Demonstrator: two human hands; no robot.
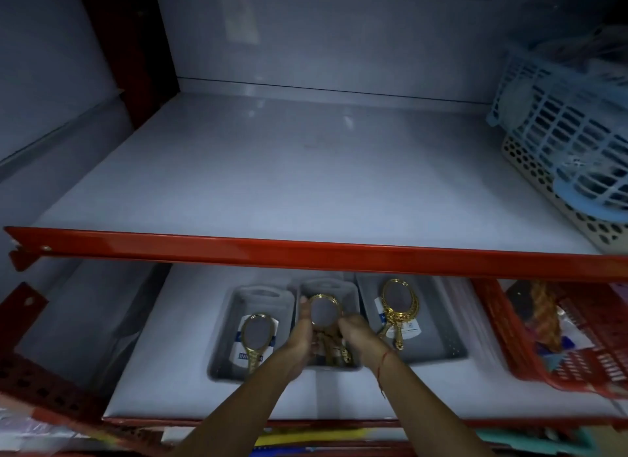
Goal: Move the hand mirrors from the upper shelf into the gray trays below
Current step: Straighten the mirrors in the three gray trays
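Two bare hands meet over the middle gray tray (353,297) on the lower shelf (176,365), closed around a bunch of gold hand mirrors. The left hand (300,334) cups the bunch from one side, the right hand (356,334) grips from the other, a red thread (384,361) tied at its wrist. Only the top mirror (324,310) shows its round face; the handles below vanish between the palms, so the number held cannot be counted. The left tray (221,348) holds one mirror (256,334) lying on a white card. The right tray (441,324) holds a stack of mirrors (397,302), its count unclear. The upper shelf (272,171) lies behind a red rail (306,249). At the right edge, a blue basket (560,133) and a red basket (530,348) are cut off, contents blurred.
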